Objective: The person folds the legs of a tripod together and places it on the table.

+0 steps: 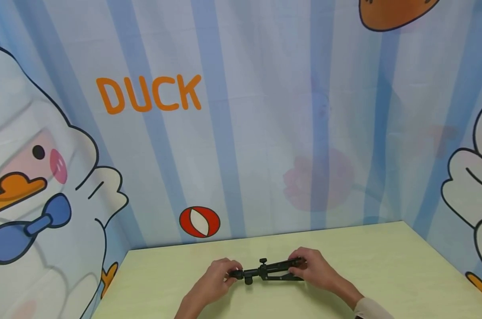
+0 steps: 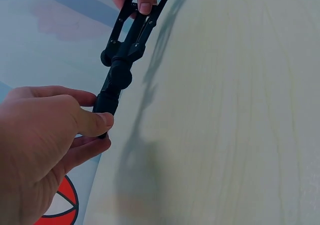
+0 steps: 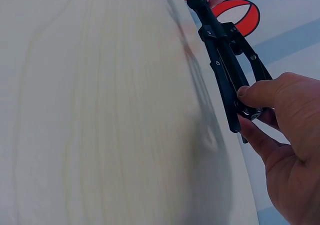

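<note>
A small black tripod is held nearly level between both hands, close over the table, its legs partly folded. My left hand pinches the narrow head end with thumb and fingers. At the leg end, my right hand grips the tripod, thumb on one side and fingers on the other. The left wrist view shows the tripod's knobs along the middle and two legs spread slightly apart. In the right wrist view the thumb presses near the end of the central tube.
The pale yellow wood-grain table lies below the hands, its back edge against a curtain. Printed ducks and the word DUCK decorate the curtain. The tripod's shadow falls on the tabletop.
</note>
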